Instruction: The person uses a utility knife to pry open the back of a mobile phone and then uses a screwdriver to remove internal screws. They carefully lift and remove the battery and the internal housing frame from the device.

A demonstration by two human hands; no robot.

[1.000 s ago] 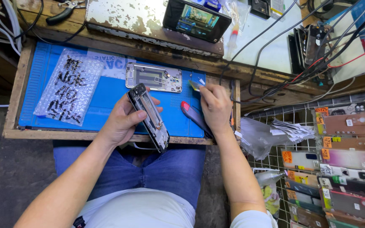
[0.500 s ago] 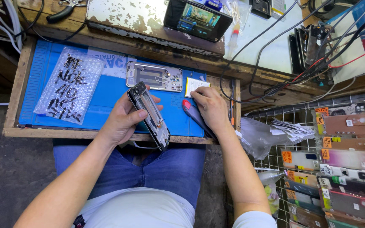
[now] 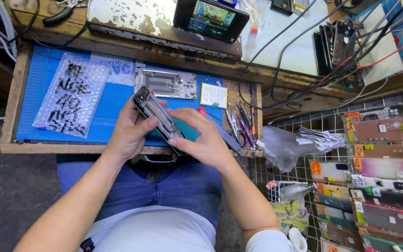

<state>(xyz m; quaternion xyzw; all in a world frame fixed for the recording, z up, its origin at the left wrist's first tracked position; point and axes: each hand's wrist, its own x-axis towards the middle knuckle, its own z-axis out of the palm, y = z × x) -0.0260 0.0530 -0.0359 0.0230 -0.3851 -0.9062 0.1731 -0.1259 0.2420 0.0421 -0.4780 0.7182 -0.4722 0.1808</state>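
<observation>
My left hand [image 3: 129, 130] grips an opened phone body [image 3: 157, 116] by its upper end, tilted over the front edge of the blue mat [image 3: 113, 100]. My right hand [image 3: 206, 140] has come onto the phone's lower end, fingers curled over it and thumb at its bottom corner. A bare silver phone frame [image 3: 165, 83] lies flat on the mat just beyond the hands. Beside it rests a small white battery-like part [image 3: 214, 95].
A bubble-wrap bag [image 3: 71, 95] lies on the mat's left. Tweezers and small tools [image 3: 239, 123] sit at the tray's right end. A lit phone [image 3: 211, 17] leans on the bench behind. Cables [image 3: 304, 56] cross the right. Wire racks of phone cases [image 3: 374, 163] stand at my right.
My right hand left the white part on the mat, passed the red-handled tool and came back onto the phone's lower end. The left hand kept its hold on the phone.
</observation>
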